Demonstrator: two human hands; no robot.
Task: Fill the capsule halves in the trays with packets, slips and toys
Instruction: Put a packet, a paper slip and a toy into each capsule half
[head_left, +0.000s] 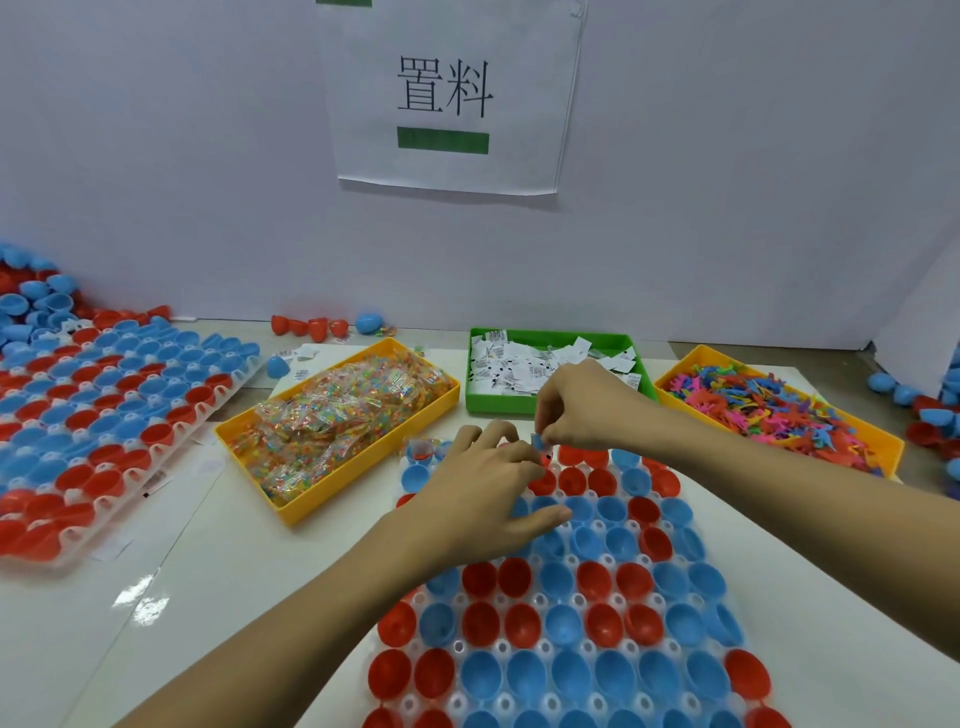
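A clear tray (748, 654) of red and blue capsule halves (563, 623) lies in front of me. My left hand (480, 499) rests with spread fingers on its far left rows. My right hand (582, 410) hovers over the tray's far edge and pinches a small blue toy (538, 442) between thumb and fingers. One far-left capsule half holds a packet (423, 451). Behind the tray stand a yellow bin of candy packets (337, 421), a green bin of paper slips (550, 364) and a yellow bin of coloured toys (779, 410).
A second tray of capsule halves (104, 410) lies at the left, with a heap of loose halves (36, 296) behind it. More loose halves lie along the wall (322, 326) and at the right edge (930, 410). A paper sign (447, 98) hangs on the wall.
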